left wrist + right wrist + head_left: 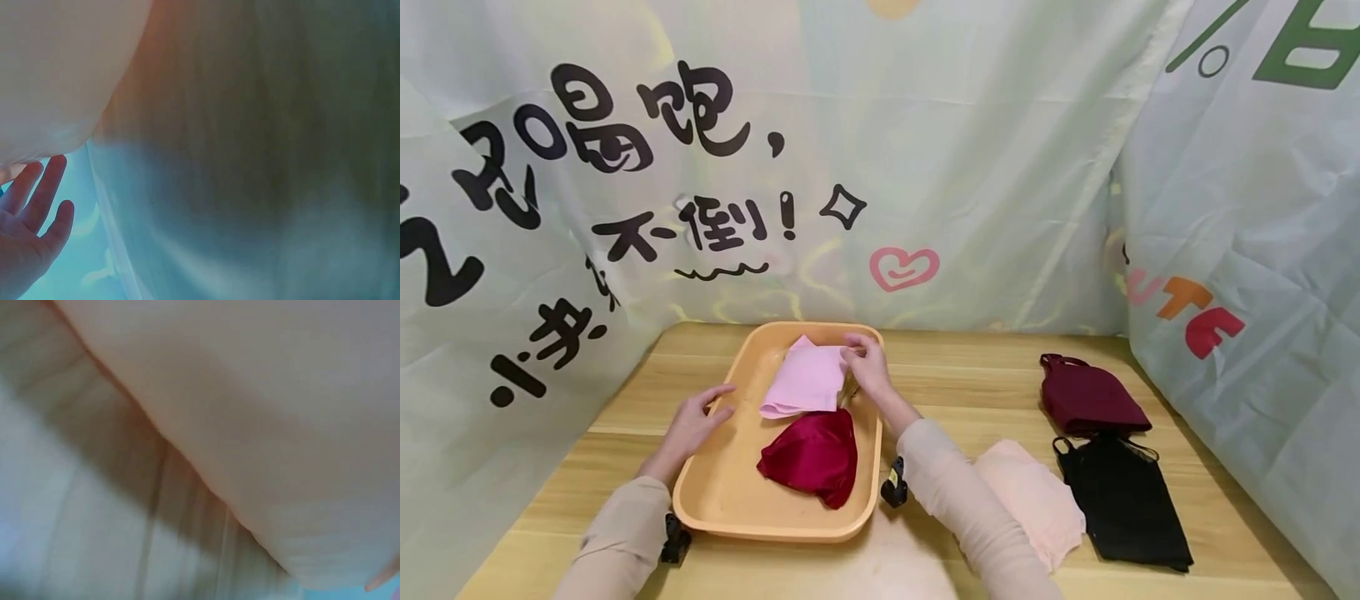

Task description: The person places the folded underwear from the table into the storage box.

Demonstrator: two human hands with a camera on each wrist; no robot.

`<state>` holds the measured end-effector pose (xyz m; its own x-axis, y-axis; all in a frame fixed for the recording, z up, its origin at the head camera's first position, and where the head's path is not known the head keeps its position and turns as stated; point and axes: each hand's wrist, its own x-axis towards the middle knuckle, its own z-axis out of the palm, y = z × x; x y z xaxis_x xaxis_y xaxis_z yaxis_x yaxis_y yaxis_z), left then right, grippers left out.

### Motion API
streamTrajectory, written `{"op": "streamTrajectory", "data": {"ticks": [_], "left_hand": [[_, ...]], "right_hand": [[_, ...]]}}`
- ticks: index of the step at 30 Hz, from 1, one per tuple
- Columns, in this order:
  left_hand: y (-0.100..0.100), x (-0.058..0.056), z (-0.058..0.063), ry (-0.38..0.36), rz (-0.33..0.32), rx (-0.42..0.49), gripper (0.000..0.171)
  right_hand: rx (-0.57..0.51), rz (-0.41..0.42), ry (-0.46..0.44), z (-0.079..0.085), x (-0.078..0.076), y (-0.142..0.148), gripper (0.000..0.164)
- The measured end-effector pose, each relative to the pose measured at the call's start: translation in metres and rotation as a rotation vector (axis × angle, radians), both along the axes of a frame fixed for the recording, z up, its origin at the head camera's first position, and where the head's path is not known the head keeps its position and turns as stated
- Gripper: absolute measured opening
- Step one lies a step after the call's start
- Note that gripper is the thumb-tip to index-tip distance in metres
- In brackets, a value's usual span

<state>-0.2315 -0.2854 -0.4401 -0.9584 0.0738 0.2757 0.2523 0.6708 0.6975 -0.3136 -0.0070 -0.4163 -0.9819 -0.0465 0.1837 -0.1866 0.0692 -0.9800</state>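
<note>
An orange plastic tray holds a folded pale pink cloth garment towards its far end and a shiny burgundy satin garment nearer the front. At the pink cloth's upper right corner is my right hand, its bent fingertips right at the edge; I cannot tell whether they pinch it. My left hand is by the tray's left rim, fingers apart and nothing held. In the left wrist view, the left hand's fingers reach up beside the tray's pale outer wall. The right wrist view mostly shows tray wall.
Right of the tray, a peach folded garment lies partly behind my right sleeve. Beyond it are a black strappy top and a folded maroon garment with a strap. Printed curtains border the wooden table.
</note>
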Motion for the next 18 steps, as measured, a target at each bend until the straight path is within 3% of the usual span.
{"op": "streamTrajectory", "data": {"ticks": [6,18], "left_hand": [[0.003,-0.001,-0.001,-0.009,-0.015,0.024,0.034],[0.005,-0.001,0.002,0.005,-0.001,-0.015,0.032]], "right_hand": [[0.005,0.020,0.006,0.007,0.011,0.011,0.027],[0.062,0.052,0.013,0.023,0.033,0.045,0.022]]}}
